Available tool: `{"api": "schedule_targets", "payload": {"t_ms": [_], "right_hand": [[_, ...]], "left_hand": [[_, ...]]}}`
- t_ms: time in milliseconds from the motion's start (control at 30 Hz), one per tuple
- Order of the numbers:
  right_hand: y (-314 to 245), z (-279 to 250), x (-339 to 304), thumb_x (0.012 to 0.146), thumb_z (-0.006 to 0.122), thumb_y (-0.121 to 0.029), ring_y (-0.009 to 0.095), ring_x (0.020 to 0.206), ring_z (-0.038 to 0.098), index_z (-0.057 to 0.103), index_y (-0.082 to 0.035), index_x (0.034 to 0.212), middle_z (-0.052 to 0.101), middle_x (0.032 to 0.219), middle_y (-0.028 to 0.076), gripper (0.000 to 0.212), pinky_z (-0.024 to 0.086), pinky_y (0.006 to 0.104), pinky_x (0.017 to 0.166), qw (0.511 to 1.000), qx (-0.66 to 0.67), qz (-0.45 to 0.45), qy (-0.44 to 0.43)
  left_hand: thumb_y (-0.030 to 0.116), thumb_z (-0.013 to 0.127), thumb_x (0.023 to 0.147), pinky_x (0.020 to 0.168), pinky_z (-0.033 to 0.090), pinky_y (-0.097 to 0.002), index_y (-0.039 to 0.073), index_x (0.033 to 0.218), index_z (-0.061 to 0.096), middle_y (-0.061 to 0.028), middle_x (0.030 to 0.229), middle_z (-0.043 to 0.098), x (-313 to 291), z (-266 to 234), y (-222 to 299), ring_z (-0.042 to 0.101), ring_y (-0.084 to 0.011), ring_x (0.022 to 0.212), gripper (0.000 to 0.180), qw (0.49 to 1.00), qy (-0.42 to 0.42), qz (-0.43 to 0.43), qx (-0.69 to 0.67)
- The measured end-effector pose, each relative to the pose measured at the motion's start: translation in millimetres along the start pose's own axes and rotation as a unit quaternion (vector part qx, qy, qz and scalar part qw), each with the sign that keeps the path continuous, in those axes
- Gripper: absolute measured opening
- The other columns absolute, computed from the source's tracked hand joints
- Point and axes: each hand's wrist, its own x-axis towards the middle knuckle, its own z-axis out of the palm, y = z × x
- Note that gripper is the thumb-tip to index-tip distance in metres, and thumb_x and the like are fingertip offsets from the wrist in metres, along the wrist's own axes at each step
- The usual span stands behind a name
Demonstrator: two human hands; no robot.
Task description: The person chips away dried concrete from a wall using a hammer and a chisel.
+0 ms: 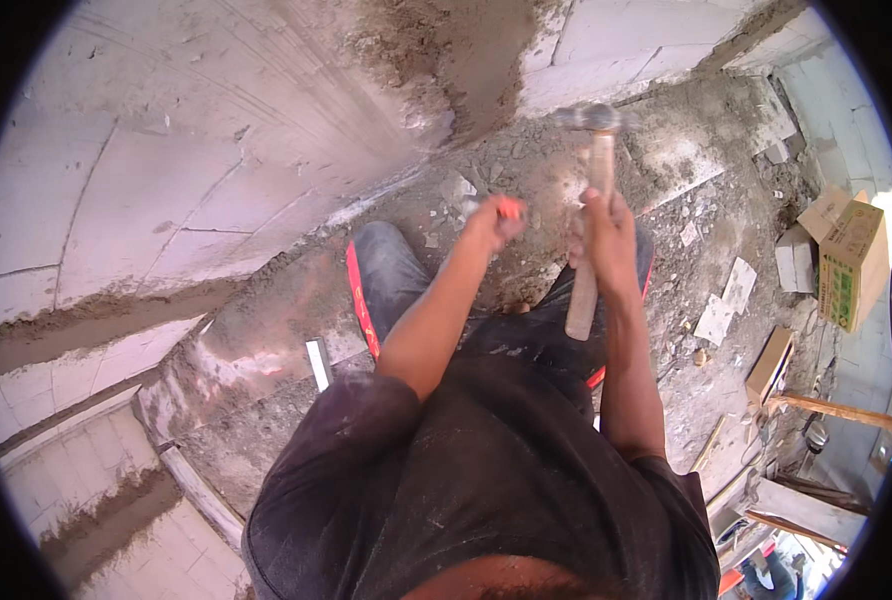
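My right hand (609,235) is wrapped round the wooden handle of a hammer (602,162). Its metal head points up, away from my body, and is slightly smeared by motion; the handle's lower end sticks out below my fist. To the left of it, my left hand (490,224) is closed on a small orange-red thing (511,208), which shows at the fingers. Most of that thing is hidden or blurred, so its kind is unclear. Both hands are held in front of my knees, apart from each other, over the rubble-strewn floor (466,205).
A block wall (156,200) with smeared mortar rises ahead and left. Broken white pieces (726,300) lie on the floor at right. Farther right are a cardboard box (854,255), a wooden stick (836,408) and boards (806,510). A white strip (318,365) lies left of my knee.
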Motion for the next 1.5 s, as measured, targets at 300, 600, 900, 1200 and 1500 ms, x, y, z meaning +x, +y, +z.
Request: {"api": "schedule_targets", "payload": {"t_ms": [300,600,900,1200,1500], "right_hand": [[-19,-9,-27,0.101,0.052,-0.032,0.009,0.045,0.046,0.048,-0.008,0.101,0.049,0.067,0.001,0.024,0.039,0.0247,0.038,0.998,0.048,0.017,0.029],[-26,-9,-60,0.101,0.052,-0.028,0.011,0.046,0.047,0.047,-0.007,0.102,0.047,0.065,0.001,0.021,0.04,0.0267,0.039,0.997,0.046,0.061,0.008],[-43,-10,-69,0.1,0.053,-0.028,0.011,0.046,0.046,0.048,-0.008,0.101,0.047,0.065,0.001,0.021,0.039,0.027,0.038,0.995,0.06,0.029,0.068],[-47,-1,-81,0.102,0.05,-0.03,0.01,0.045,0.045,0.048,-0.006,0.099,0.046,0.065,0.002,0.024,0.04,0.0262,0.038,0.995,0.053,-0.043,0.074],[-57,34,-88,0.102,0.048,-0.028,0.011,0.045,0.047,0.046,-0.006,0.099,0.049,0.065,0.003,0.022,0.04,0.0267,0.038,0.995,0.053,-0.088,-0.012]], "left_hand": [[0.02,0.058,0.098,0.059,0.057,-0.0373,0.006,0.108,0.054,-0.006,0.082,0.062,-29,-22,18,0.067,-0.0217,0.068,0.018,0.988,-0.044,0.111,0.097],[0.033,0.05,0.092,0.071,0.055,-0.0425,-0.002,0.088,0.069,-0.0214,0.094,0.071,-8,-88,27,0.071,-0.0292,0.073,0.04,0.841,0.232,0.136,0.47],[0.038,0.057,0.094,0.066,0.052,-0.0455,0.001,0.098,0.066,-0.0186,0.088,0.071,28,-40,-89,0.069,-0.0289,0.072,0.038,0.64,-0.125,0.223,0.725],[0.033,0.053,0.099,0.059,0.056,-0.0353,-0.004,0.109,0.057,-0.0183,0.092,0.07,-74,-14,0,0.07,-0.0239,0.074,0.039,0.92,-0.09,0.111,0.365],[0.026,0.05,0.102,0.086,0.059,-0.0446,-0.001,0.112,0.047,-0.0303,0.114,0.064,-155,24,86,0.067,-0.036,0.105,0.029,0.95,-0.239,0.203,0.014]]}}
